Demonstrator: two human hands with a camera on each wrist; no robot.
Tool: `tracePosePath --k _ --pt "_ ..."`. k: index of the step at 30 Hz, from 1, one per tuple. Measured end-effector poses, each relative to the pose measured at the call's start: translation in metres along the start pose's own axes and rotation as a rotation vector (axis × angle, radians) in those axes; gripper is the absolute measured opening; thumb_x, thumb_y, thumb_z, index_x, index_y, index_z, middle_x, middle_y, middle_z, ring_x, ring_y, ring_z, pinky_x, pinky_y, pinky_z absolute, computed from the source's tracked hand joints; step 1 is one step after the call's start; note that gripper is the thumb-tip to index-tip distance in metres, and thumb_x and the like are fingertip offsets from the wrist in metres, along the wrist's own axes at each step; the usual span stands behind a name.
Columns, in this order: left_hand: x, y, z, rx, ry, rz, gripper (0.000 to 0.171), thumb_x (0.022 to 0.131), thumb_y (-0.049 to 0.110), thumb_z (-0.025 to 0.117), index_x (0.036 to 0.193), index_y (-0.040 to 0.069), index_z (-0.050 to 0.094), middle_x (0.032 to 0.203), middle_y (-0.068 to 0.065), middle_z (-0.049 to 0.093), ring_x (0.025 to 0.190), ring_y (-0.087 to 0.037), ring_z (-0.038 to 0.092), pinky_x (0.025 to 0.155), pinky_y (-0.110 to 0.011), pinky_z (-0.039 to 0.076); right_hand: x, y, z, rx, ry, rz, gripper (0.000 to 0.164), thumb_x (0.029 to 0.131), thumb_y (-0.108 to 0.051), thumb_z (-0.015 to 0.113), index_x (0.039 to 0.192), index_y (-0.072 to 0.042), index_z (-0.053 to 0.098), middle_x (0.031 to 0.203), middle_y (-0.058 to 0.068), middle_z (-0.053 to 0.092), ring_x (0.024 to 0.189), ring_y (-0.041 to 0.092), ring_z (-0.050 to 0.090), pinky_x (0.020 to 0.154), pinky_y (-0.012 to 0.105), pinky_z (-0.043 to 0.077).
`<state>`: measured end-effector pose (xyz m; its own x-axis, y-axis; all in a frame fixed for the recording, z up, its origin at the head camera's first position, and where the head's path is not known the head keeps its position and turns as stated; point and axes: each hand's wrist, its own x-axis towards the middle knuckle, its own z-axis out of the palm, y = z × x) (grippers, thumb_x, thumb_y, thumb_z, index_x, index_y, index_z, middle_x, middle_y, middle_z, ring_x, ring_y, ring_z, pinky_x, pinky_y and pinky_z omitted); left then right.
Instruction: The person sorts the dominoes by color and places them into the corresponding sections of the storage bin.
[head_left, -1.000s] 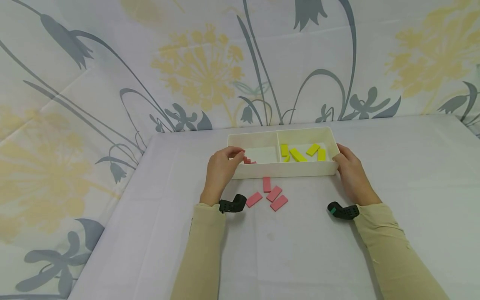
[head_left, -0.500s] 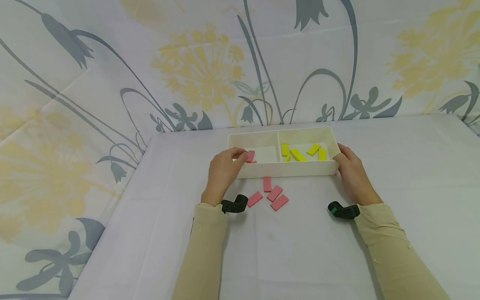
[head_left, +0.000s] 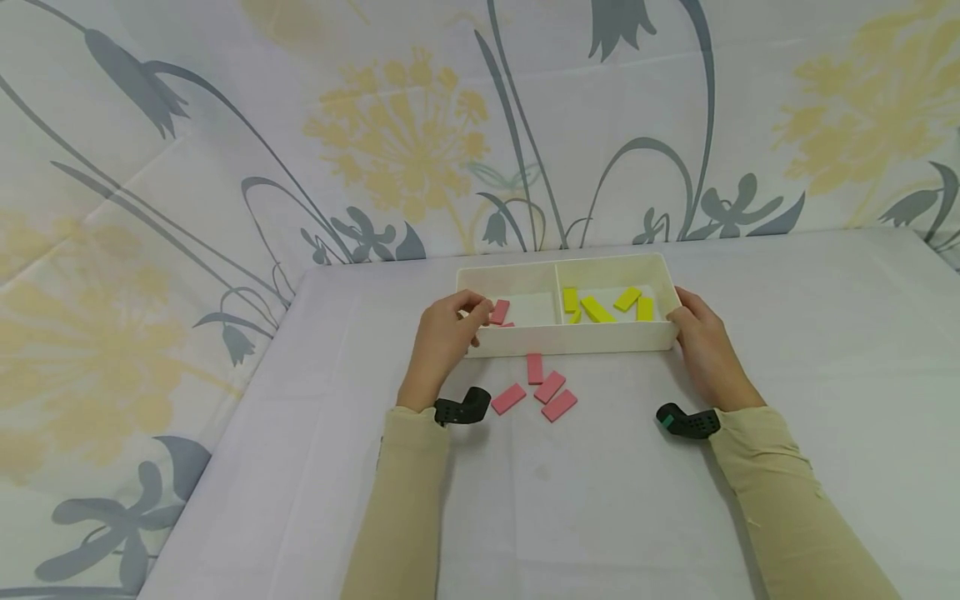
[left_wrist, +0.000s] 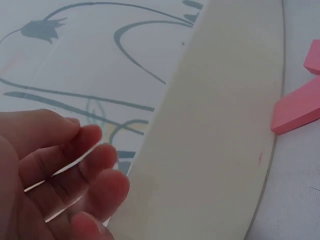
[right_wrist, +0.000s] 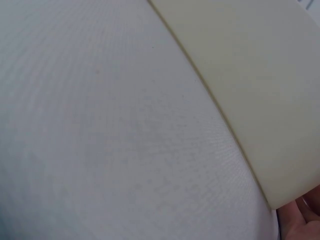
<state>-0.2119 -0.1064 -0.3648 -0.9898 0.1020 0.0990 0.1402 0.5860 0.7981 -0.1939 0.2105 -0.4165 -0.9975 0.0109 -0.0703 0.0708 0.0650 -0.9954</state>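
A white two-compartment tray [head_left: 570, 339] stands on the table. Pink domino-like blocks [head_left: 499, 312] lie in its left compartment, and several yellow blocks [head_left: 597, 310] in the right one. My left hand [head_left: 441, 343] hovers at the tray's left end, over the front rim. In the left wrist view, its fingers [left_wrist: 107, 192] are loosely bent with nothing visible between them. My right hand [head_left: 705, 350] grips the right end of the tray; in the right wrist view only some fingers [right_wrist: 300, 222] show at the tray's corner.
Several more pink blocks [head_left: 550, 386] lie loose on the white cloth [head_left: 570, 500] in front of the tray. A flower-patterned cloth [head_left: 420, 133] rises behind the table and at the left.
My left hand has let go of a pink block, which now lies in the left compartment, and has drawn slightly back to the left. The right hand and tray hold still.
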Motion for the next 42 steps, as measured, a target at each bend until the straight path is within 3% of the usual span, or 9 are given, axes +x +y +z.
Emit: tracePosePath --k 3,9,19,28,35,42 --pt "0.0 -0.001 -0.003 -0.112 -0.024 0.011 0.024 0.087 0.039 0.053 0.093 0.018 0.064 0.082 -0.006 0.061 0.061 -0.022 0.059 0.051 -0.034 0.047 0.0 0.0 0.0 -0.007 -0.002 0.004 0.052 0.093 -0.02 0.026 0.143 -0.013 0.015 0.148 0.002 0.012 0.131 0.015 0.015 0.106 0.039 0.014" --pt "-0.001 -0.003 -0.006 -0.12 -0.202 0.023 0.033 0.086 0.044 0.052 0.088 0.013 0.063 0.08 -0.007 0.063 0.07 -0.022 0.062 0.062 -0.046 0.048 0.001 0.002 0.0 -0.015 0.004 0.008 0.052 0.093 -0.021 0.026 0.143 -0.013 0.016 0.147 0.002 0.012 0.131 0.015 0.015 0.106 0.039 0.014" --pt "-0.001 -0.002 -0.004 -0.049 -0.487 0.006 0.033 0.089 0.039 0.05 0.104 0.012 0.063 0.086 -0.001 0.066 0.077 -0.02 0.064 0.065 -0.03 0.05 0.0 0.002 -0.001 -0.061 0.014 0.007 0.052 0.093 -0.023 0.026 0.143 -0.014 0.016 0.147 0.001 0.012 0.132 0.017 0.015 0.106 0.04 0.016" --pt "-0.002 -0.003 0.0 0.069 -0.57 -0.043 0.031 0.088 0.038 0.053 0.107 0.015 0.062 0.087 -0.002 0.066 0.078 -0.019 0.062 0.069 -0.03 0.05 0.001 0.002 0.0 -0.059 0.015 0.012 0.053 0.093 -0.022 0.026 0.144 -0.014 0.015 0.148 0.001 0.012 0.132 0.017 0.015 0.106 0.04 0.016" --pt "-0.003 -0.002 0.01 0.142 -0.607 -0.095 0.024 0.085 0.033 0.059 0.1 0.015 0.061 0.085 -0.003 0.063 0.072 -0.019 0.062 0.066 -0.029 0.05 0.001 0.001 -0.001 -0.05 0.006 0.007 0.053 0.093 -0.021 0.026 0.144 -0.014 0.014 0.148 0.001 0.011 0.133 0.016 0.014 0.106 0.039 0.015" --pt "-0.006 0.0 0.017 0.34 -0.633 -0.035 0.028 0.079 0.033 0.065 0.1 0.014 0.061 0.087 0.002 0.059 0.071 -0.015 0.057 0.067 -0.027 0.045 0.001 0.001 0.0 -0.037 0.005 0.008 0.052 0.093 -0.021 0.026 0.144 -0.014 0.015 0.148 0.001 0.012 0.132 0.015 0.015 0.106 0.038 0.016"
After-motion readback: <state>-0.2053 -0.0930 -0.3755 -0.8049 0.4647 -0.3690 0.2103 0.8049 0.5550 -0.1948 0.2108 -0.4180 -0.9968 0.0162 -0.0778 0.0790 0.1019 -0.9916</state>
